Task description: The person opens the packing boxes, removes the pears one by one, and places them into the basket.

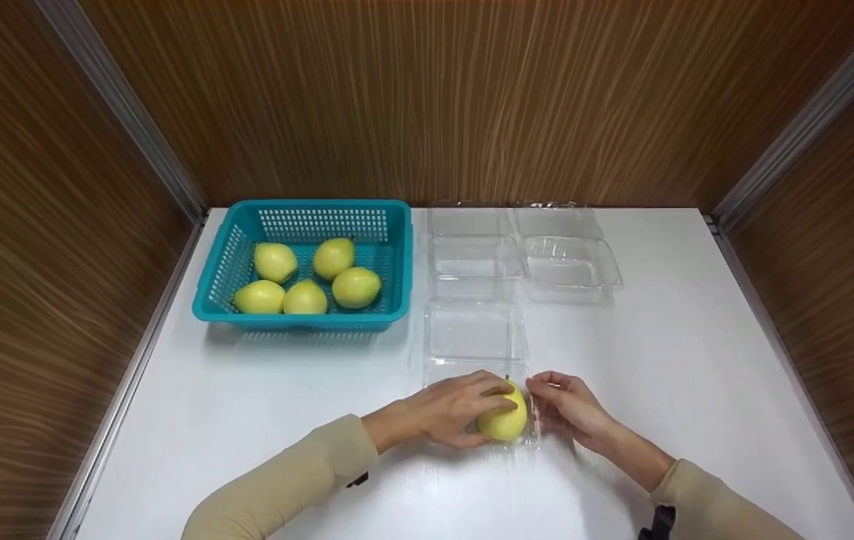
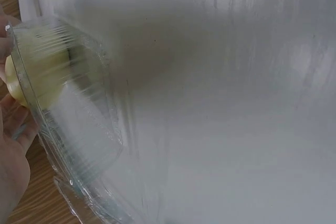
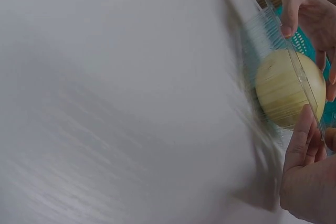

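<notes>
A yellow-green pear sits in the near half of a hinged clear plastic clamshell box, whose other half lies open behind it. My left hand comes from the left and grips the pear, fingers curved over its top and side. On the right, my right hand pinches the box's rim between thumb and fingers. The right wrist view shows the pear through the ribbed clear wall, with the right hand's fingers at the rim. In the left wrist view, the clear box partly covers the pear.
A teal plastic basket at the back left holds several more pears. Two more open clear boxes, one on the left and one on the right, stand along the back of the white table. Wood-grain panels enclose the table.
</notes>
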Tool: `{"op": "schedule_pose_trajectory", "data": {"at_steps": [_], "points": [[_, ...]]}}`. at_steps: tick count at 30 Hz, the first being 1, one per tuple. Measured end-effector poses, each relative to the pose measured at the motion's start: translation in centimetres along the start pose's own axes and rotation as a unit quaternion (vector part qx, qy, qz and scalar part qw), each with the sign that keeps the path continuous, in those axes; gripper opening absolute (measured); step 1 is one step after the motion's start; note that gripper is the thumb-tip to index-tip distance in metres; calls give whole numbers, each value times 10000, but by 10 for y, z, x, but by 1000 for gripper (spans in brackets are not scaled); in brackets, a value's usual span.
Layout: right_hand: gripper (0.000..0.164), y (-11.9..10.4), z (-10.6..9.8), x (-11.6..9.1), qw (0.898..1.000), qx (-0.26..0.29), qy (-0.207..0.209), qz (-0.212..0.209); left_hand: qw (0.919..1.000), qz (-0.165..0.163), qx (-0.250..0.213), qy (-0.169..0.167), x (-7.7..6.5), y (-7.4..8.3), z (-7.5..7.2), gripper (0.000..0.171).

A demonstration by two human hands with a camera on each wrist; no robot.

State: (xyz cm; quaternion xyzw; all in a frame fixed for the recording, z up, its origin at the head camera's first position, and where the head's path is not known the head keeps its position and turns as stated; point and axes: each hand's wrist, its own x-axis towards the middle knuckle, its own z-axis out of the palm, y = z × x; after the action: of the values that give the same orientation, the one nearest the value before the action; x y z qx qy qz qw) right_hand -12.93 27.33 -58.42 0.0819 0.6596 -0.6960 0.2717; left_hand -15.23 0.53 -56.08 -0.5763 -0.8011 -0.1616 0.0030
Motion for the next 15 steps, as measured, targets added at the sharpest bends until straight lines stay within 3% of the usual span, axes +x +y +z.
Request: {"op": "schedule_pose_trajectory", "data": {"at_steps": [5, 15], "points": [[17, 1, -1, 1, 9999, 63, -141, -41, 9999, -123, -41, -100, 2, -2, 3, 54], [16, 1, -1, 1, 9999, 159, -44, 7, 9977, -452, -405, -310, 10, -4, 10, 59]]}}
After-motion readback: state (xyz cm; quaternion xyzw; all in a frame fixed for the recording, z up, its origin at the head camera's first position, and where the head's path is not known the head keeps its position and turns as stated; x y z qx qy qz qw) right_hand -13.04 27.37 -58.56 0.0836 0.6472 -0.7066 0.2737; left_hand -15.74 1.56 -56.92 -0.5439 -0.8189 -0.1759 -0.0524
